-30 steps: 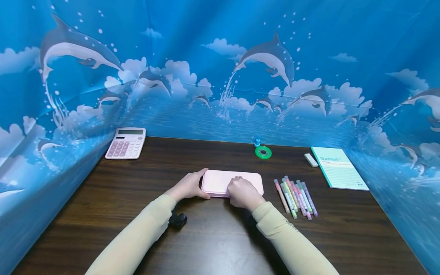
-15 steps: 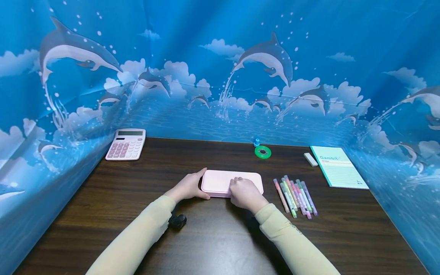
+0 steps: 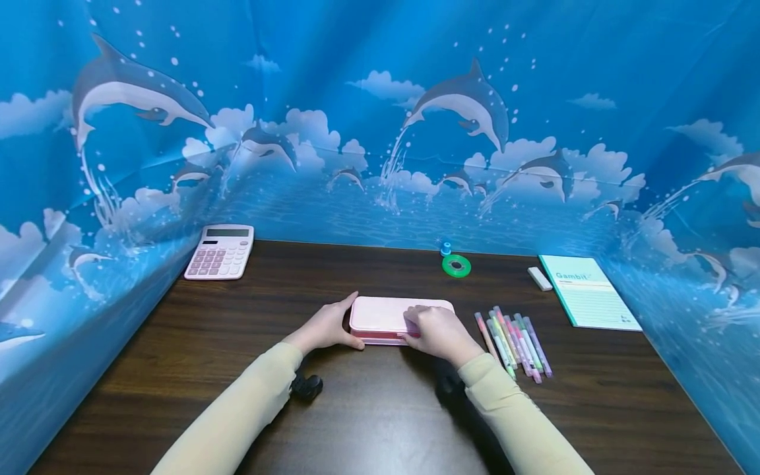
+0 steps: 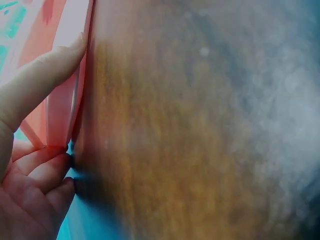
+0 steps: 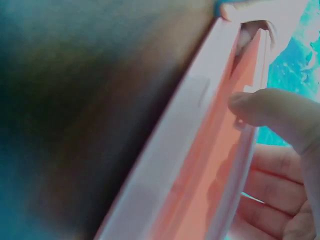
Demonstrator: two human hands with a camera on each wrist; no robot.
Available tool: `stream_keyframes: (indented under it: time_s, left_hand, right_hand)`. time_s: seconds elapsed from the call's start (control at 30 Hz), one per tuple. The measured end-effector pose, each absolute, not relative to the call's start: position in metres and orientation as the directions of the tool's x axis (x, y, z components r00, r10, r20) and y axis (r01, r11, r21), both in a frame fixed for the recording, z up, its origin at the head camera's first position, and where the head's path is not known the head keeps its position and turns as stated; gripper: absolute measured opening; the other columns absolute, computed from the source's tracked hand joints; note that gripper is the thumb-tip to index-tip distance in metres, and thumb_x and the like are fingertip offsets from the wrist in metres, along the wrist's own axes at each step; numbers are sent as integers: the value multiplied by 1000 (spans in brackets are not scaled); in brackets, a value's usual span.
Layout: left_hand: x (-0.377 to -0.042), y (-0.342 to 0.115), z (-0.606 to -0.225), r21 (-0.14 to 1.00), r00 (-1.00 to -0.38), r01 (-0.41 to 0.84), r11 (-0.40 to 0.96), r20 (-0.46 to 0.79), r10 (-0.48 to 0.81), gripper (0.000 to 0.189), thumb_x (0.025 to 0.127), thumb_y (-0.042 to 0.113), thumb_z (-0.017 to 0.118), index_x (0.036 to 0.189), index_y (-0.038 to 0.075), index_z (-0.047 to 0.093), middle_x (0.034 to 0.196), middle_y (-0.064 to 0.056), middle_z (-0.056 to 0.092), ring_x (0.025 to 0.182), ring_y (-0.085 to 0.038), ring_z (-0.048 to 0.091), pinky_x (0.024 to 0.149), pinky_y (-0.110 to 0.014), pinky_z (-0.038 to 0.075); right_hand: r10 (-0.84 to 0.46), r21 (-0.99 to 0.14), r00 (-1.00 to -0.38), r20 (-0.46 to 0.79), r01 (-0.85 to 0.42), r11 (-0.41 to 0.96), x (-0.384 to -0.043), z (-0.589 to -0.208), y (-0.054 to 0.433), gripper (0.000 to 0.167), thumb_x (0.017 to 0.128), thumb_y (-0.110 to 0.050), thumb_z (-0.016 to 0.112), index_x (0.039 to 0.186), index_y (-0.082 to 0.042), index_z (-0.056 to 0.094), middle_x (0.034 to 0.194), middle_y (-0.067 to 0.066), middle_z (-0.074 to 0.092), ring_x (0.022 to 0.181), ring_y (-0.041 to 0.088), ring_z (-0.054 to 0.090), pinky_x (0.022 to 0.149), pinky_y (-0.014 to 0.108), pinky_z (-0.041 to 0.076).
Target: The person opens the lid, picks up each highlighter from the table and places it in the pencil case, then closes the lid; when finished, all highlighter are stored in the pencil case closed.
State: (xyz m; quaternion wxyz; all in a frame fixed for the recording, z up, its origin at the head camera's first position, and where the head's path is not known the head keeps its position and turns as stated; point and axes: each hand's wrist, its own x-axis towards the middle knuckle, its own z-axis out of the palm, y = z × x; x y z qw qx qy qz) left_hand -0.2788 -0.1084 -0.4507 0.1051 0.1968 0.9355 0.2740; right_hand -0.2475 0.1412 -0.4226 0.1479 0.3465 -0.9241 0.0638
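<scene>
A pink pencil case (image 3: 380, 314) lies lengthwise across the middle of the table, its lid tipped up a little along the near side. My left hand (image 3: 323, 328) grips the left end, thumb at the front and fingers round the end and back. In the right wrist view a gap shows between the lid (image 5: 255, 60) and the base (image 5: 172, 132). My right hand (image 3: 442, 332) pinches the lid near its right part, thumb under the front rim and fingers over the top. What the case holds inside is hidden.
Several coloured markers (image 3: 515, 346) lie right of the case. Behind them are a white eraser (image 3: 539, 278) and a notepad (image 3: 588, 290). A green tape roll (image 3: 456, 266) and small blue item (image 3: 445, 249) stand at the back, a calculator (image 3: 220, 253) back left. Dolphin-print cloth (image 3: 380, 132) surrounds the table.
The front edge of the lid has risen from the base, opening a gap. My right hand has shifted slightly right and its thumb now sits under the rim. The left hand keeps its place.
</scene>
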Motion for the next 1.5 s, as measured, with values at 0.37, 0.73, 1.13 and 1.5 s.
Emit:
stream_keyframes:
  time_s: [0.37, 0.73, 1.13, 1.5]
  left_hand:
    - [-277, -113, -453, 616, -902, 329, 715, -18, 431, 118, 64, 36, 88, 151, 1, 17, 142, -20, 45, 127, -31, 47, 104, -46, 37]
    - [-276, -111, -456, 633, -901, 316, 707, -33, 432, 120, 64, 35, 88, 151, 3, 14, 146, -17, 41, 132, -29, 42, 107, -44, 34]
    - [-273, -112, -455, 650, -900, 318, 690, -23, 436, 121, 65, 35, 88, 152, 3, 10, 145, -16, 44, 131, -29, 43, 108, -46, 32]
    - [-272, -112, -453, 665, -902, 312, 678, -16, 431, 132, 64, 33, 89, 153, 8, -5, 144, -15, 44, 131, -27, 44, 110, -46, 30]
  right_hand:
    - [-462, -187, -818, 343, -542, 820, -256, -403, 149, 29, 76, -38, 78, 80, -10, 72, 67, -3, 65, 57, 9, 54, 58, 25, 48]
    - [-326, -222, -817, 475, -470, 854, -270, -399, 172, 31, 73, -40, 80, 75, -11, 71, 63, -5, 63, 53, 9, 51, 51, 30, 45]
    - [-181, -302, -859, 478, -355, 885, -276, -398, 196, 30, 80, -35, 76, 87, -6, 74, 73, 5, 69, 62, 17, 59, 59, 35, 52]
    - [-139, -464, -879, 457, -369, 806, -281, -395, 200, 12, 86, -9, 69, 96, -1, 67, 88, 13, 70, 77, 23, 67, 71, 39, 56]
